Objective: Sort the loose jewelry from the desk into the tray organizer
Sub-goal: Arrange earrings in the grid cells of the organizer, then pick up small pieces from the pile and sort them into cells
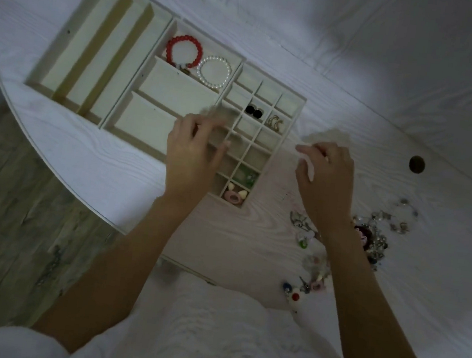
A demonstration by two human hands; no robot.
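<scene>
Both hands are up over the white desk [90, 159] here, at the middle of the frame. The left hand [192, 150] hovers over the small-cell grid of the tray organizer [97, 45], fingers curled in with thumb and fingertips drawn close; whether anything is pinched there I cannot tell, it is too blurred. The right hand [325, 174] sits just right of the tray's edge, fingers bent and tips close together, and again I cannot tell if it holds a piece. In the tray, upper centre, a red bead bracelet [183, 50] lies beside a white pearl bracelet [214, 72] in one compartment. Black earrings [254, 111] and gold earrings [275, 122] occupy neighbouring small cells, with a green piece [248, 177] and a pink ring [234, 197] in cells lower down. The loose jewelry [375, 239] is heaped at lower right, under and beside the right wrist.
</scene>
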